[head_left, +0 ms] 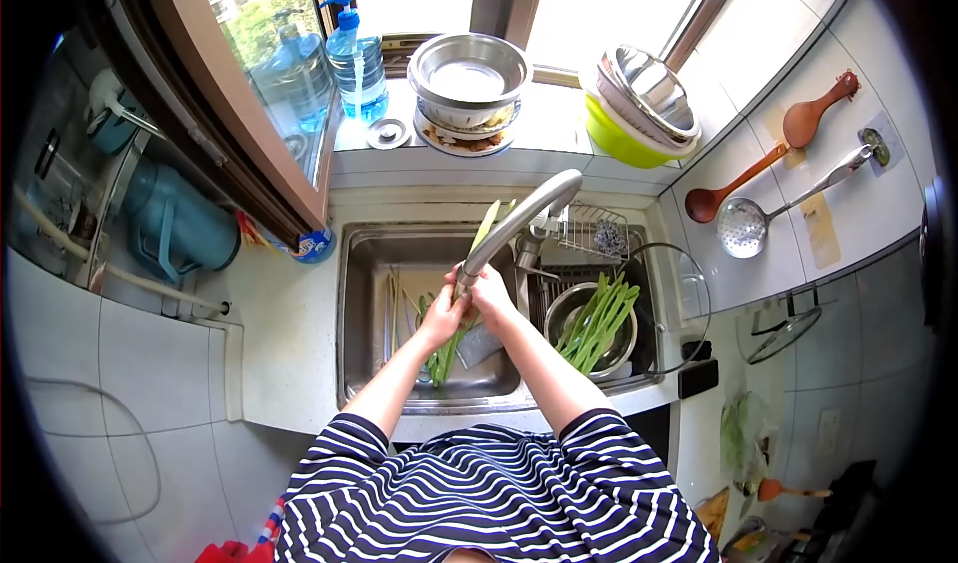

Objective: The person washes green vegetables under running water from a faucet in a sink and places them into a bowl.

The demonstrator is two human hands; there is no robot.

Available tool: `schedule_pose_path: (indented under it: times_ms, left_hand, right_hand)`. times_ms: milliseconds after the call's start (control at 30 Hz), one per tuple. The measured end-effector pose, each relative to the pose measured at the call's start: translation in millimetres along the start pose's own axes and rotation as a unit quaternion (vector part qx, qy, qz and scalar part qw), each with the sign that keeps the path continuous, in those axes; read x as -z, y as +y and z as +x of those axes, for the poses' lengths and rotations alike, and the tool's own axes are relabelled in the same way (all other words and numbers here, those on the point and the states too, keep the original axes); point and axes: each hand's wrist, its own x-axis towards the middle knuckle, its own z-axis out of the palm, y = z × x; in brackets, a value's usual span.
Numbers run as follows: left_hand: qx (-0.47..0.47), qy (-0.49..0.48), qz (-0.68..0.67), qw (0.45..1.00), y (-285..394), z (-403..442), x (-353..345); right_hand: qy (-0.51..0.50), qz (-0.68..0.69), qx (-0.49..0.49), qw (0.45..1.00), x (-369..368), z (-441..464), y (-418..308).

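Observation:
Both my hands are together over the left basin of the steel sink (364,239), right under the curved faucet (529,209), whose spout hides part of them. My left hand (441,315) and my right hand (489,295) are closed around a long green vegetable stalk (486,224). Its pale end sticks out above the fingers. Below my hands, green leafy ends (439,365) hang or lie in the basin; I cannot tell which. Beside them is a flat grey metal piece (481,345). Thin sticks (395,298) stand at the basin's left.
In the right basin, a steel bowl (564,313) holds long green stalks (601,325), with a wire rack (589,229) behind and a glass lid (694,303) at the right. Stacked bowls (469,69), a blue pump bottle (357,74) and a green basin (619,139) line the windowsill.

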Motion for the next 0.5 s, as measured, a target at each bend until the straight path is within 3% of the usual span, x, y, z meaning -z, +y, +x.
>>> schedule_pose_path:
  times_ms: [33, 200, 300, 500]
  left_hand:
    - [-0.003, -0.012, -0.015, 1.0, -4, 1, 2]
    - [-0.055, -0.028, -0.08, 0.995, -18, 9, 8]
    - [-0.009, -0.015, -0.102, 0.995, -11, 7, 8]
    - [0.046, -0.099, -0.214, 0.971, 2, -15, 10]
  right_hand:
    - [0.003, 0.009, 0.057, 0.998, 2, 9, 5]
    - [-0.011, 0.102, 0.03, 0.994, -3, 9, 6]
    - [-0.028, 0.132, 0.02, 0.991, -5, 9, 16]
    - [-0.043, 0.089, -0.036, 0.994, -3, 0, 3]
